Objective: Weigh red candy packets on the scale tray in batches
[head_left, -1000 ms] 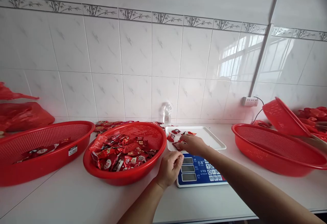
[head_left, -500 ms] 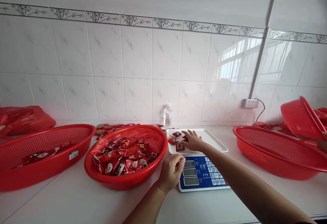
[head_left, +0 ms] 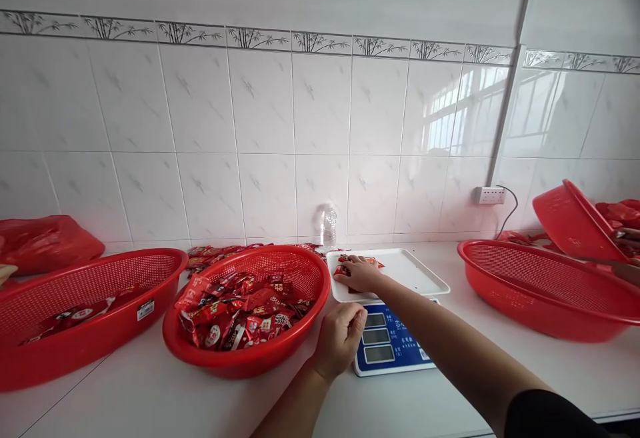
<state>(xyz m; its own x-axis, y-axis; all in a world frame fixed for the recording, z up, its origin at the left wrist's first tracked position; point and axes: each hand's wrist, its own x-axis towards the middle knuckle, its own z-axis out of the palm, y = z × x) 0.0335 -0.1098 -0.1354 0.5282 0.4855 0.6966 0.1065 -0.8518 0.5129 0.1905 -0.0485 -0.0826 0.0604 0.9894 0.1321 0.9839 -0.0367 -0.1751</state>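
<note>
My right hand (head_left: 363, 274) lies palm down over several red snack packets (head_left: 343, 269) on the left part of the white scale tray (head_left: 415, 275). Its fingers are spread and touch the packets, and partly cover them. My left hand (head_left: 341, 338) is closed in a fist beside the left edge of the blue scale panel (head_left: 387, 338), just below the tray. Whatever the fist may hold is hidden. To its left stands a red plastic basket (head_left: 245, 365) heaped with red snack packets (head_left: 245, 308).
At the far left is another red basket (head_left: 165, 271) with some packets, a red plastic bag (head_left: 55, 245) behind it. A clear bottle (head_left: 329, 227) stands by the wall. On the right, another person's hand (head_left: 627, 271) is near a tilted red basket (head_left: 570, 221) above a larger one (head_left: 540, 305).
My right hand has moved slightly left and down onto the packets, which now lie bunched under it. My left fist stays about where it was. The tilted basket at right has shifted left.
</note>
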